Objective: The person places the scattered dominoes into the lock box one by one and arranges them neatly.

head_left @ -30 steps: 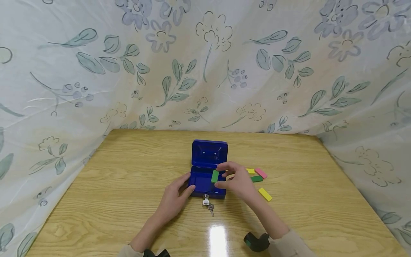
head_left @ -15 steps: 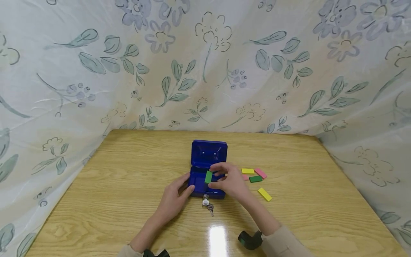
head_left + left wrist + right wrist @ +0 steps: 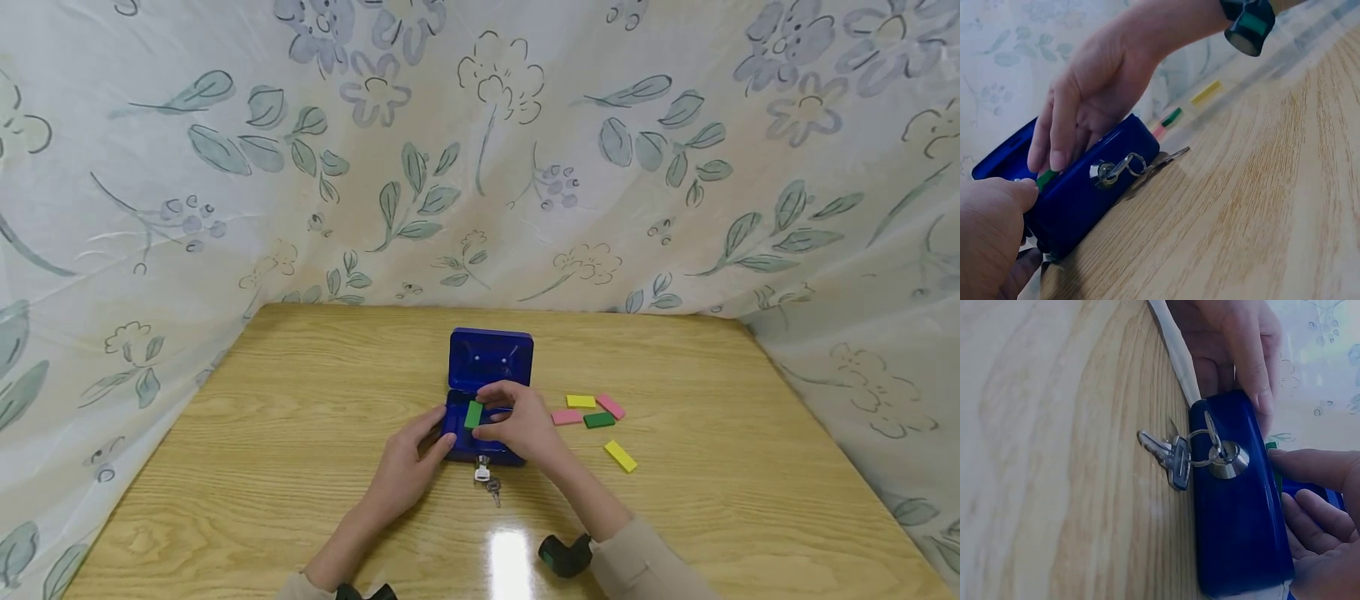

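Observation:
A small blue cash box (image 3: 491, 360) stands on the table with its lid raised. My left hand (image 3: 408, 457) grips the box's left side, thumb over the rim and fingers along the outer wall. Between thumb and fingers, my right hand (image 3: 517, 423) pinches a flat green block (image 3: 474, 414) on end, inside the box's left half. In the left wrist view, only a bit of the green block (image 3: 1046, 180) shows beyond the front wall. A key sits in the front lock (image 3: 1229, 461), with a second key (image 3: 1175, 462) hanging from its ring.
Right of the box lie a yellow block (image 3: 581, 402), a pink block (image 3: 611, 407), another pink block (image 3: 567, 417), a dark green block (image 3: 598, 420) and a nearer yellow block (image 3: 621, 456). The wooden table (image 3: 300, 367) meets a flowered cloth (image 3: 487, 167) behind and at the sides.
My right hand has moved left across the box with the green block, from its right half to its left half. The nearer pink block has come into view. My left hand stays put.

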Action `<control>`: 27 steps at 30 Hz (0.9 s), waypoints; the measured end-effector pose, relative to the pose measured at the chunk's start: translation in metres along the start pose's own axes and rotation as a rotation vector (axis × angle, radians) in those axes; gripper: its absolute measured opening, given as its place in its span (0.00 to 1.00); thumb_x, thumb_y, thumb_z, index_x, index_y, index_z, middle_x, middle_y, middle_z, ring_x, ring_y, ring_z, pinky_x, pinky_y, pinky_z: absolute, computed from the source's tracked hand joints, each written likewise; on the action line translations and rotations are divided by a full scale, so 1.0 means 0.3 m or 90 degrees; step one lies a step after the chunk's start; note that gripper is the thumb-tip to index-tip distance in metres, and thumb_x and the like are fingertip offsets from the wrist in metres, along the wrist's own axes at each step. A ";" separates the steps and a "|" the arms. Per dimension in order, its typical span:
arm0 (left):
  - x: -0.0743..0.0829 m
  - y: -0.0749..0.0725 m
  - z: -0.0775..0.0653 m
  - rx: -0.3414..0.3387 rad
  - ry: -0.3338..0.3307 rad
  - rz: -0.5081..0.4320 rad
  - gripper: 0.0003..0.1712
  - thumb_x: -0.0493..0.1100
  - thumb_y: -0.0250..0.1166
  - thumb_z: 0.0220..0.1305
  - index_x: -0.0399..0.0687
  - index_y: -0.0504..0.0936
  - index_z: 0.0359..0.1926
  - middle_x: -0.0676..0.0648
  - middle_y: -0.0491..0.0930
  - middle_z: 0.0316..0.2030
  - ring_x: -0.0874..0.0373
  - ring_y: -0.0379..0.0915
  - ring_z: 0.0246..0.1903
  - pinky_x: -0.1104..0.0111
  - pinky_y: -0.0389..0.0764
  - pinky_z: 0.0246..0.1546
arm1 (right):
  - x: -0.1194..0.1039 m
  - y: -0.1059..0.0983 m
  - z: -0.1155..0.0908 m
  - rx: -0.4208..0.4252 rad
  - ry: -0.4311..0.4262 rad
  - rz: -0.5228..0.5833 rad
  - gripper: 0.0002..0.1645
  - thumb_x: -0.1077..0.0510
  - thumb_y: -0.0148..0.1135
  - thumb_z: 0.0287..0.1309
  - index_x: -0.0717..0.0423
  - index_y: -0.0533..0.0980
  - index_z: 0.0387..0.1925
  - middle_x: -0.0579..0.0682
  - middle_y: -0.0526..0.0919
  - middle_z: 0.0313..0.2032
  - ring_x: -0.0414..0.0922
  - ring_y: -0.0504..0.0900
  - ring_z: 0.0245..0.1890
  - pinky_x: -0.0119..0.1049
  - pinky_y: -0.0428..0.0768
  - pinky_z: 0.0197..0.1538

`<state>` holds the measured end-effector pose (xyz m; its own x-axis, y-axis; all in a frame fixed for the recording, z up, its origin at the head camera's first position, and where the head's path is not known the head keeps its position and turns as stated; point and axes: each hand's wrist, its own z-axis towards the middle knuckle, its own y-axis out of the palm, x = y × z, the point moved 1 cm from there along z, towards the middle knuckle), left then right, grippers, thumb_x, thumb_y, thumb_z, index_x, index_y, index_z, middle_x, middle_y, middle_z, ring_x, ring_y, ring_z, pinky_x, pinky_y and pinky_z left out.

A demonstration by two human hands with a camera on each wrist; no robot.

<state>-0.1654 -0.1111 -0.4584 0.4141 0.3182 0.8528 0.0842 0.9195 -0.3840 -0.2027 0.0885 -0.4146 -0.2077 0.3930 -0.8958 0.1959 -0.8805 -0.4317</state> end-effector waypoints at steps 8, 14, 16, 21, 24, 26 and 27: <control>0.001 -0.003 -0.005 0.003 -0.003 -0.022 0.28 0.38 0.62 0.70 0.30 0.68 0.67 0.34 0.69 0.63 0.45 0.68 0.62 0.62 0.75 0.58 | 0.009 0.039 0.024 -0.006 -0.013 -0.009 0.28 0.67 0.79 0.43 0.62 0.80 0.49 0.52 0.83 0.44 0.49 0.82 0.45 0.40 0.84 0.49; -0.004 -0.006 -0.007 -0.009 -0.012 -0.047 0.29 0.37 0.62 0.70 0.31 0.67 0.68 0.36 0.68 0.65 0.49 0.67 0.63 0.65 0.74 0.58 | 0.016 0.068 0.038 0.004 0.000 -0.006 0.28 0.68 0.80 0.40 0.63 0.81 0.47 0.55 0.84 0.44 0.50 0.83 0.44 0.40 0.85 0.47; -0.005 -0.007 -0.007 -0.015 -0.010 -0.056 0.29 0.37 0.62 0.70 0.32 0.67 0.68 0.37 0.67 0.66 0.50 0.67 0.63 0.66 0.74 0.58 | 0.019 0.076 0.042 0.007 0.004 -0.006 0.27 0.68 0.80 0.40 0.62 0.81 0.46 0.56 0.84 0.43 0.50 0.83 0.44 0.40 0.85 0.46; -0.007 -0.008 -0.003 -0.025 -0.001 -0.078 0.29 0.36 0.62 0.69 0.35 0.68 0.68 0.38 0.67 0.66 0.49 0.66 0.63 0.65 0.75 0.58 | 0.028 0.094 0.054 0.008 0.010 -0.011 0.25 0.68 0.80 0.41 0.61 0.81 0.45 0.54 0.85 0.41 0.49 0.83 0.42 0.38 0.84 0.46; -0.001 -0.008 -0.002 -0.023 -0.004 -0.094 0.29 0.35 0.63 0.68 0.34 0.69 0.68 0.36 0.67 0.66 0.46 0.66 0.63 0.61 0.74 0.58 | 0.032 0.102 0.060 0.006 0.014 -0.019 0.25 0.68 0.80 0.41 0.59 0.81 0.45 0.51 0.84 0.40 0.47 0.82 0.42 0.37 0.84 0.46; 0.028 -0.012 -0.003 -0.024 -0.006 -0.102 0.28 0.32 0.62 0.68 0.32 0.68 0.67 0.33 0.67 0.65 0.42 0.65 0.63 0.57 0.73 0.59 | 0.034 0.106 0.062 0.003 0.014 -0.023 0.25 0.68 0.80 0.41 0.58 0.82 0.44 0.50 0.84 0.40 0.46 0.82 0.41 0.37 0.84 0.46; 0.044 -0.015 -0.003 -0.023 -0.006 -0.105 0.28 0.31 0.62 0.67 0.30 0.68 0.67 0.32 0.66 0.65 0.40 0.65 0.63 0.55 0.73 0.59 | 0.034 0.108 0.063 0.002 0.012 -0.023 0.24 0.68 0.80 0.41 0.58 0.82 0.44 0.50 0.85 0.40 0.46 0.82 0.41 0.37 0.84 0.46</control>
<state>-0.1594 -0.1111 -0.4457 0.3829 0.1660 0.9087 0.1827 0.9507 -0.2507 -0.2167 0.0591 -0.4357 -0.1960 0.4302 -0.8812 0.1850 -0.8663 -0.4641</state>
